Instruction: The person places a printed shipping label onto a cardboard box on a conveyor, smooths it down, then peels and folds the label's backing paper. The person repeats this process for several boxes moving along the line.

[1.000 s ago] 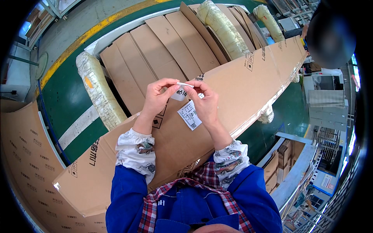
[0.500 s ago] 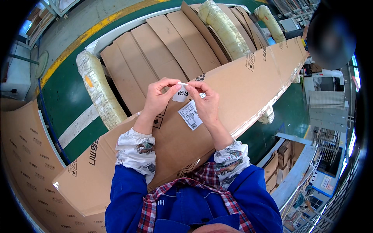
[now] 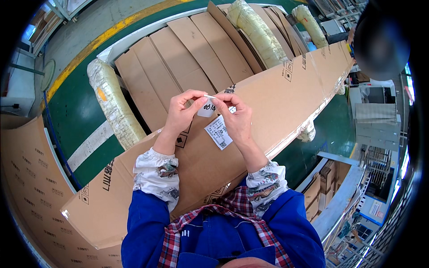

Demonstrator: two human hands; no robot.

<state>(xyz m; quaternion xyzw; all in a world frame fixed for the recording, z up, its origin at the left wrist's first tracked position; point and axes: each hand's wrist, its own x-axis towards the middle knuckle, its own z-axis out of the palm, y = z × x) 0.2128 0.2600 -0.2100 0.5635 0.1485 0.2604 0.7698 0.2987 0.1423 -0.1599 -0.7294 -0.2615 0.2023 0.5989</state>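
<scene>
My left hand point(image 3: 181, 111) and my right hand point(image 3: 237, 119) meet above a long brown cardboard carton point(image 3: 263, 107). Thumbs and forefingers of both pinch the upper edge of a small white label point(image 3: 206, 110) bearing dark handwritten marks. The label's lower part shows between the hands; my right thumb and fingers hide its right side. Just below, a printed white sticker point(image 3: 218, 132) with a square code lies on the carton, partly covered by my right hand.
Beyond the carton, flat cardboard sheets point(image 3: 178, 58) stand in a row between plastic-wrapped padded posts point(image 3: 114, 102). A large printed cardboard sheet point(image 3: 35, 178) is at left. A metal-framed bin point(image 3: 337, 196) with cardboard stands at right. At far right, a dark blurred shape blocks the view.
The label between my fingers has shifted very slightly to the left and tilted a little. Both hands stay in nearly the same place, still pinching it.
</scene>
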